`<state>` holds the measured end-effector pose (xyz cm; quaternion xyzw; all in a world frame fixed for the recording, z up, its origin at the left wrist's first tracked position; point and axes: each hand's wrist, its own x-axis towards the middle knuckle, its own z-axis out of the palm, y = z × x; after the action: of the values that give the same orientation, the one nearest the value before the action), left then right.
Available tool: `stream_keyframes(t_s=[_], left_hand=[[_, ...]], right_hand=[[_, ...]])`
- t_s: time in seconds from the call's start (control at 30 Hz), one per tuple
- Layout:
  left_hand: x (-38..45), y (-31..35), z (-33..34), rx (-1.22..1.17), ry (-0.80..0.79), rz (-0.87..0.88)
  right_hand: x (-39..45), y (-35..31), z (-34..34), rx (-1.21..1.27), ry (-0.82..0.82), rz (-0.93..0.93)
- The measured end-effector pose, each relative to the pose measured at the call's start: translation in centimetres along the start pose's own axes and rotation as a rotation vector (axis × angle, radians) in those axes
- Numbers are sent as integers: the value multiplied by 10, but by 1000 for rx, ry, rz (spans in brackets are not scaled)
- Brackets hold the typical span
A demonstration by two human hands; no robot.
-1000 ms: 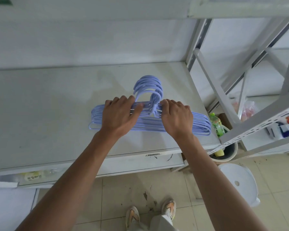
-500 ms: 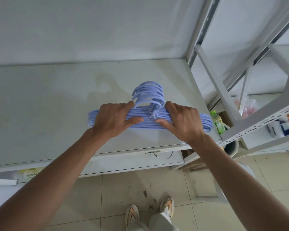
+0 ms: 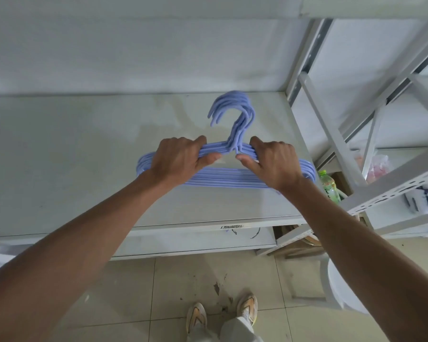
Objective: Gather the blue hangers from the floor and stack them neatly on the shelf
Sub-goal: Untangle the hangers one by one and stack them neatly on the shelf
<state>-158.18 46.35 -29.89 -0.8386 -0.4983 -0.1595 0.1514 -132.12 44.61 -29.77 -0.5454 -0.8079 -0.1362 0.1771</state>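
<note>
While both hands grip the hangers (image 3: 229, 178), the blue stack lies on the shelf (image 3: 84, 149) near its right front part, hooks bunched together and pointing toward the back wall. The left hand (image 3: 181, 160) curls over the sloping shoulder bars left of the neck, thumb tucked beneath them and fingers wrapped over the top. The right hand (image 3: 273, 162) clamps the shoulder bars on the other side the same way, its thumb pointing inward toward the left thumb, the two nearly meeting below the neck. The straight bottom bars run between the wrists, and the rounded ends stick out past each hand. Whether the stack rests fully on the surface or is tipped up a little at the hooks cannot be told. Right of the shelf stands a white rack (image 3: 356, 149), with a green-labelled bottle (image 3: 329, 187) just past the shelf's right edge. Below, on the tiled floor (image 3: 158, 292), are the person's shoes (image 3: 195, 317), and a white stool (image 3: 341, 287) sits under the right forearm.
</note>
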Motion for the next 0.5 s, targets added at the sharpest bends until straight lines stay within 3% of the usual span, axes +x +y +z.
stream_keyframes(t_s=[0.23,0.5], left_hand=[[-14,8,16,-17,-10,-91],[-16,15,12,-21,-24,-135]], right_hand=[[-16,-2,10,63,88,8],[-19,-8,9,19,49,129]])
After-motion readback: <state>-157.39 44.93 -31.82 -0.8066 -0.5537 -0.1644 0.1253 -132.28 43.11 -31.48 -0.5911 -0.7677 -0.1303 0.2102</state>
